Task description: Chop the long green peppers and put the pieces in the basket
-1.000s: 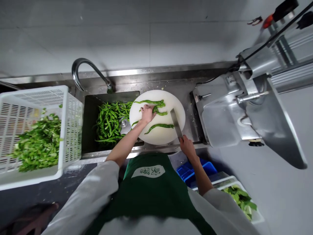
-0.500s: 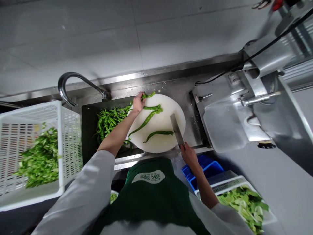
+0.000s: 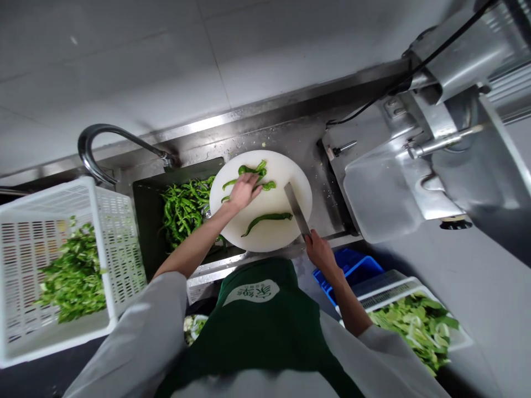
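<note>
A round white cutting board [image 3: 277, 240] lies across the sink edge. My left hand [image 3: 244, 192] rests over green peppers [image 3: 260, 168] at the board's upper left, its fingers stretched out and partly covering them. One long curved pepper [image 3: 267, 219] lies by itself lower on the board. My right hand [image 3: 319, 249] is closed round the handle of a cleaver [image 3: 296, 207], whose blade lies flat-looking over the board's right side. More green peppers [image 3: 182, 207] fill part of the sink basin to the left of the board.
A white basket [image 3: 103, 249] with leafy greens stands at the left, near a curved tap [image 3: 120, 130]. At the right is a metal slicing machine [image 3: 440, 193] with a black cable. Blue containers [image 3: 352, 271] and a white basket of cut greens [image 3: 460, 337] are lower right.
My left hand has moved down and right onto the peppers, and its fingers have spread. The upper peppers now lie closer together. My right hand still holds the cleaver; the whole view has shifted slightly.
</note>
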Demonstrator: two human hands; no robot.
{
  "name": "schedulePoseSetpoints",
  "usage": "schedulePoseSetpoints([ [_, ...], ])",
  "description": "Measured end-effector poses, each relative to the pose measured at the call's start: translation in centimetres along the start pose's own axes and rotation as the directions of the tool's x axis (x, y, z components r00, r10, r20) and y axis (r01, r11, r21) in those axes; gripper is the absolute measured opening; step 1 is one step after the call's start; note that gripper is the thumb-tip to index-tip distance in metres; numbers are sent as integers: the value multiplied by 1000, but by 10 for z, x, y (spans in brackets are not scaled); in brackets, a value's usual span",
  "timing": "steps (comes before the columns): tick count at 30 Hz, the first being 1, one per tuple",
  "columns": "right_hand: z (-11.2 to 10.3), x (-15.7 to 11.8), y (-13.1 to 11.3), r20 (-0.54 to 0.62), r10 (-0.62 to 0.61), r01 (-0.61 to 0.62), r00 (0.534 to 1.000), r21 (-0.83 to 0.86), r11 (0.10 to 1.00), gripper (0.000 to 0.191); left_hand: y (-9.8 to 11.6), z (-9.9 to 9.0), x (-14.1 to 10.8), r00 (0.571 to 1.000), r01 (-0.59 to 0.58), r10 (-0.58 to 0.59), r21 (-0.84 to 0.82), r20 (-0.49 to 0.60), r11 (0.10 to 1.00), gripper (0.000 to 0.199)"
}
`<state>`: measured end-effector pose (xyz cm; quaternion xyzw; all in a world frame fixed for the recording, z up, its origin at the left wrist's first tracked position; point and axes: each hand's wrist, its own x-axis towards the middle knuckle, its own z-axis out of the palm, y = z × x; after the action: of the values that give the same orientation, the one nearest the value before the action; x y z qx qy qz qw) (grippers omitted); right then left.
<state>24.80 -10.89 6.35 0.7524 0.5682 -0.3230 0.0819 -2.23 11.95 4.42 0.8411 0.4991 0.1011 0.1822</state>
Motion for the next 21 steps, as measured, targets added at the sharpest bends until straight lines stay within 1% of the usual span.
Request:
schedulePoseSetpoints([
  [2, -3, -3, -4, 3, 10, -10, 1000, -10, 1000, 27, 17, 14, 2, 996, 36, -42, 75, 76, 996, 61],
  [3, -3, -5, -8, 6, 22, -22, 1000, -13, 1000, 27, 25, 22, -1, 993, 68, -77, 98, 92, 993, 65],
  [5, -1, -9, -19, 14, 51, -51, 999, -12, 999, 28, 41, 37, -12, 988, 96, -109, 115, 113, 989, 63],
  [8, 8, -12, -43, 20, 68, -68, 997, -4, 998, 29, 65, 58, -38, 989, 99, -111, 120, 93, 988, 60],
  [10, 13, -11, -57, 4, 35, -35, 999, -4, 999, 29, 79, 70, -53, 987, 141, -148, 117, 53, 983, 61],
  [12, 15, -9, -63, -13, -7, 7, 1000, 0, 1000, 31, 88, 76, -62, 979, 197, -201, 110, 23, 974, 61],
  [13, 15, -7, -61, -21, -21, 21, 1000, 7, 1000, 31, 91, 78, -66, 975, 217, -220, 108, 15, 970, 62],
  [15, 12, -1, -48, -45, -27, 28, 999, 39, 999, 30, 92, 77, -71, 972, 231, -233, 102, 12, 968, 61],
  [18, 9, 8, -8, -59, -24, 34, 998, 175, 984, 27, 90, 70, -78, 983, 172, -176, 93, 46, 981, 59],
  [20, 11, 12, 20, -27, -22, 30, 999, 322, 946, 28, 91, 66, -80, 988, 137, -143, 89, 59, 986, 59],
  [21, 14, 14, 31, -14, -15, 19, 1000, 387, 922, 29, 92, 66, -79, 988, 141, -146, 87, 48, 986, 59],
])
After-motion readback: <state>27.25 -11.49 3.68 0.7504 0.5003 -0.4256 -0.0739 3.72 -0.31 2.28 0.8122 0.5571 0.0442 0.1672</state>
